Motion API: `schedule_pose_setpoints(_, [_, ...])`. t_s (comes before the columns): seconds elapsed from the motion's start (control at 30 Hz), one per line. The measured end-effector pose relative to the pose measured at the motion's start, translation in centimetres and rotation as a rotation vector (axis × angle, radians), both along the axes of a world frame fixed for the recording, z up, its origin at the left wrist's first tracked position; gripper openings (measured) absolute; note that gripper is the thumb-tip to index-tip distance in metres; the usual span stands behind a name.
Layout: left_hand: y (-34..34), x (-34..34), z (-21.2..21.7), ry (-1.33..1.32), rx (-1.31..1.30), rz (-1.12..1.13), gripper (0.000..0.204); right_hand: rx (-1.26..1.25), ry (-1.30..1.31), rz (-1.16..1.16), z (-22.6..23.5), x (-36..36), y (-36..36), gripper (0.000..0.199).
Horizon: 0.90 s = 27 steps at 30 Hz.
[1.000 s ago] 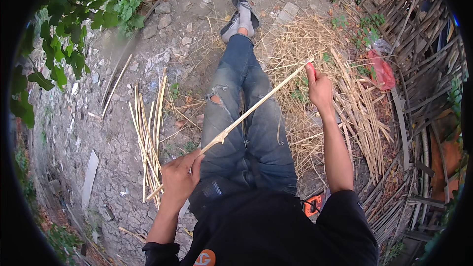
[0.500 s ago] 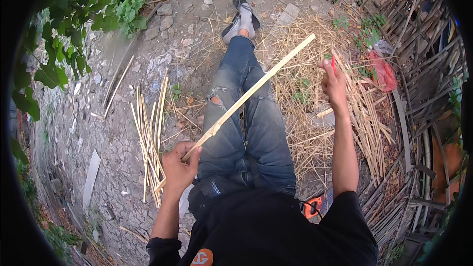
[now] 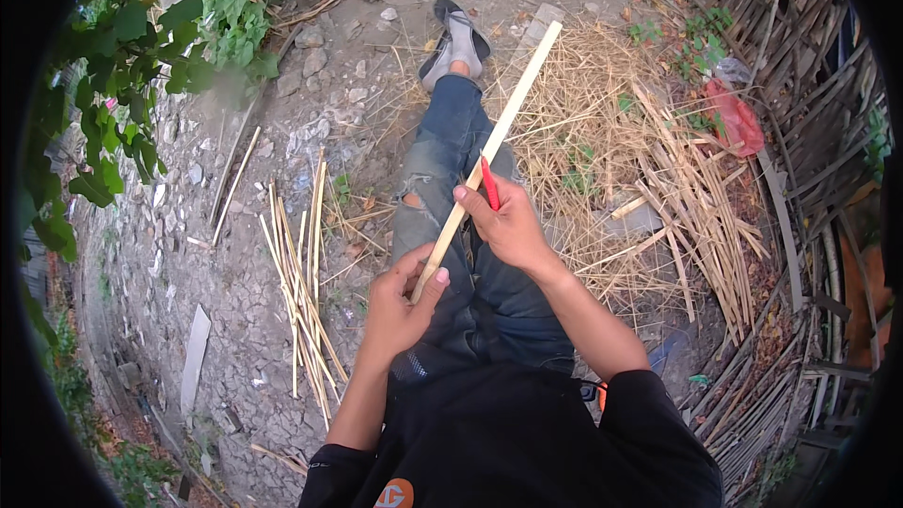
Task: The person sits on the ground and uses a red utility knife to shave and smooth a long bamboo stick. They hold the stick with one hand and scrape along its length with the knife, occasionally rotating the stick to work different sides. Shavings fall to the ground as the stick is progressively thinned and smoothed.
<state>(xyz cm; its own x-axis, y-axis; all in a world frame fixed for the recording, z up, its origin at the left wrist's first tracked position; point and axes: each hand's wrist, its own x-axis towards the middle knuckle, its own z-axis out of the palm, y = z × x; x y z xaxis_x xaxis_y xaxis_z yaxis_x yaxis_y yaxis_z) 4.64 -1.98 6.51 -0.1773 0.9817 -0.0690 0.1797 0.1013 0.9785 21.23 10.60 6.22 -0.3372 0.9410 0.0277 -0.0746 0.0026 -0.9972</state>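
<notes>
A long, pale bamboo strip (image 3: pixel 520 94) slants over my legs, its far end up and to the right. My left hand (image 3: pixel 400 309) is closed round its near end, thumb on one side and fingers on the other. Against the strip's middle, my right hand (image 3: pixel 511 230) grips a slim red tool (image 3: pixel 490 186) with a narrow dark tip; its exact kind is too small to tell. My right thumb lies at the strip's edge.
Thin bamboo strips (image 3: pixel 299 296) lie in a bundle on my left. To the right are straw-like shavings (image 3: pixel 574 122) and a larger pile of strips (image 3: pixel 710 226). A red plastic bag (image 3: pixel 736 120) sits by stacked sticks (image 3: pixel 800 47). Leaves (image 3: pixel 118 113) hang at the left.
My right hand has come in from the far right with the red tool to the strip's middle. My left hand has shifted right, and the strip now stands more steeply.
</notes>
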Motion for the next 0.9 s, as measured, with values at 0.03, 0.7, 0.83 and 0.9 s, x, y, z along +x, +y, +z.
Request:
schedule_pose_setpoints(0.03, [0.4, 0.1, -0.2, -0.054, -0.045, -0.007, 0.034, 0.013, -0.001, 0.002, 0.1, -0.1, -0.5, 0.022])
schedule_pose_setpoints(0.7, [0.2, -1.1, -0.6, 0.303, 0.047, -0.028, 0.071, 0.264, -0.793, 0.338, 0.6, 0.0, -6.6, 0.049])
schedule_pose_setpoints(0.83, [0.2, -0.7, 0.4, 0.395, 0.055, 0.005, 0.064, 0.331, -0.834, 0.281, 0.2, -0.2, -6.3, 0.049])
schedule_pose_setpoints(0.9, [0.2, -0.7, 0.3, 0.441, 0.085, 0.037, 0.059, 0.367, -0.842, 0.261, 0.3, -0.6, -5.7, 0.050])
